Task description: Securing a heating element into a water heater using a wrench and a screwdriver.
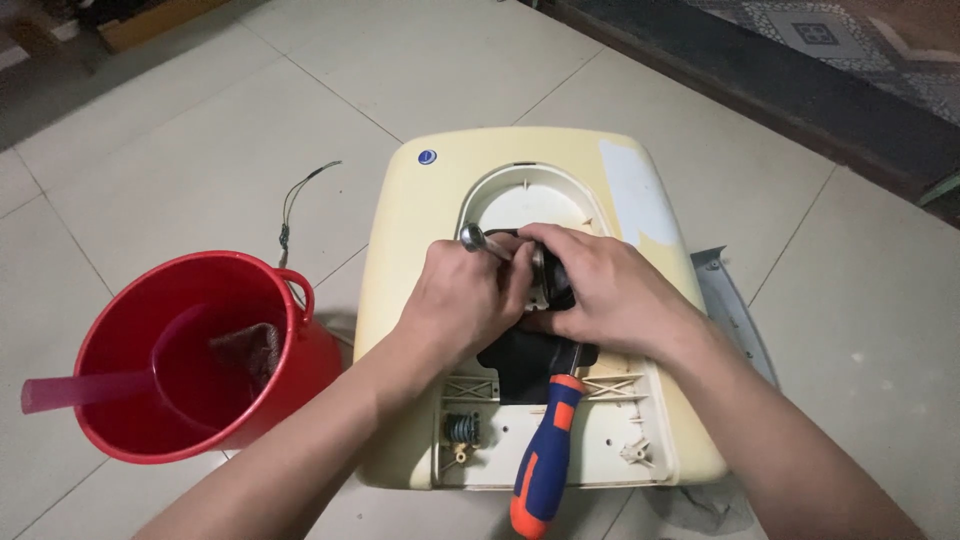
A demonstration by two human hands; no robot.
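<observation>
A cream-yellow appliance housing point(420, 230) lies flat on the tiled floor point(180, 150), filling the frame's centre. At lower left stands a red bucket point(130, 330) with a red scoop point(90, 388) inside. A blue-and-orange screwdriver point(545, 460) rests at the housing's lower edge. At centre, the left hand point(465, 300) closes around a metal wrench point(478, 240), while the right hand point(600, 290) presses curled fingers on the black part point(530, 360) in the opening.
</observation>
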